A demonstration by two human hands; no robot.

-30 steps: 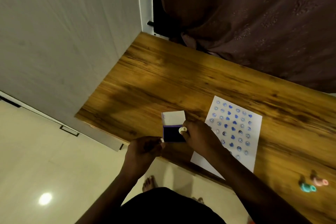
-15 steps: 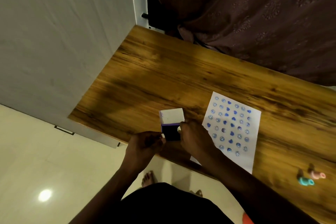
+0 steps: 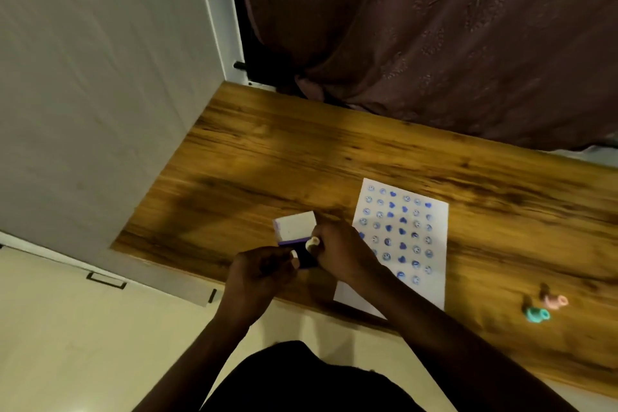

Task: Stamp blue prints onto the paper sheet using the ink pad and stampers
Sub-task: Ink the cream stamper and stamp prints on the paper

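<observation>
The ink pad (image 3: 306, 257) lies near the table's front edge, its white lid (image 3: 296, 226) folded back behind it. My left hand (image 3: 259, 273) grips the pad's left side. My right hand (image 3: 341, 252) is shut on a pale cream stamper (image 3: 312, 242), held over the pad's dark blue ink. Whether the stamper touches the ink, I cannot tell. The white paper sheet (image 3: 431, 264) lies just right of my right hand, covered with rows of blue smiley and heart prints.
A teal stamper (image 3: 536, 314) and a pink stamper (image 3: 555, 301) lie on the wooden table (image 3: 267, 157) at the front right. A dark curtain (image 3: 434, 27) hangs behind the table, a white wall panel (image 3: 100, 77) to its left. My feet and the floor show below.
Both hands stay at the ink pad, the right one still holding the cream stamper over it. The view has shifted slightly with my head.
</observation>
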